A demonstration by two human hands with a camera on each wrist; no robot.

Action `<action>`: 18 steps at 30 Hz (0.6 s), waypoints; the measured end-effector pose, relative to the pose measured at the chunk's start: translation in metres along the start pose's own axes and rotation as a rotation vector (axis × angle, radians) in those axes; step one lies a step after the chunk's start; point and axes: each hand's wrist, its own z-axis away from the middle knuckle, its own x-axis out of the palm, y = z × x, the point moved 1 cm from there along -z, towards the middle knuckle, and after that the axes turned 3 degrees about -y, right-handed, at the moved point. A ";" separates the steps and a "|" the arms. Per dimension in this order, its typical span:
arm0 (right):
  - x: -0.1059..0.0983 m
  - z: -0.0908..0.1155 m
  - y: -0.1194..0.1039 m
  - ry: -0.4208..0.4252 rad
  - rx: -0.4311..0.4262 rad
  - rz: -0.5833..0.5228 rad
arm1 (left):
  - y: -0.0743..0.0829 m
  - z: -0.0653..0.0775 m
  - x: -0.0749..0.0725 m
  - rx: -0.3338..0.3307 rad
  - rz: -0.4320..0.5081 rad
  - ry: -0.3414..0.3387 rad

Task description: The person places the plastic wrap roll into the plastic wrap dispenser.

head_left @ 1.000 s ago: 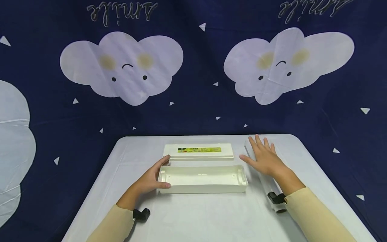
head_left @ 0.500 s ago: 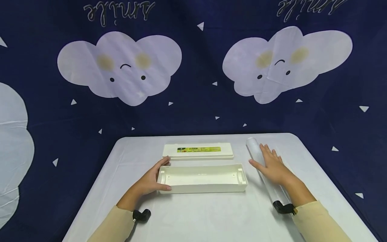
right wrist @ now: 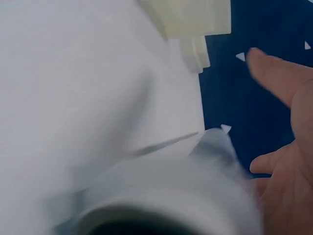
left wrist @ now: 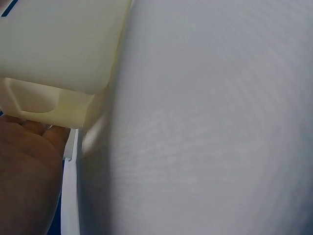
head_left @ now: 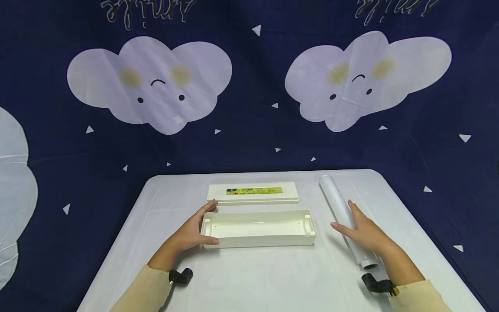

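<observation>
A long white plastic box (head_left: 259,241) lies open-topped at the middle of the table. My left hand (head_left: 189,232) holds its left end, thumb at the front wall and fingers behind; in the left wrist view the fingers (left wrist: 34,127) are partly hidden by the box (left wrist: 54,44). To the right, a whitish roll of cling film (head_left: 336,199) with a hollow core slants toward me. Over its near half is my right hand (head_left: 368,234), thumb spread to the left and fingers to the right. The right wrist view has the roll's blurred near end (right wrist: 161,181) beside the spread hand (right wrist: 288,196).
Behind the box lies its white lid (head_left: 253,200) with a yellow-green label. A white cloth covers the table (head_left: 257,281). A dark blue curtain (head_left: 257,86) with clouds hangs beyond the far edge.
My right hand has drawn back toward me and to the right along the roll, exposing its far part and near end. My left hand stays at the box's left end.
</observation>
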 end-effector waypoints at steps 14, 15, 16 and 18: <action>0.019 0.017 0.023 0.085 -0.010 0.035 | 0.000 0.001 0.000 -0.004 -0.008 0.007; 0.020 0.017 0.024 0.094 -0.011 0.033 | 0.000 0.001 0.000 -0.005 -0.007 0.006; 0.020 0.017 0.024 0.101 -0.013 0.032 | 0.000 0.001 0.000 -0.003 -0.007 0.006; 0.021 0.016 0.024 0.110 -0.017 0.028 | 0.000 0.001 0.000 0.003 -0.005 0.003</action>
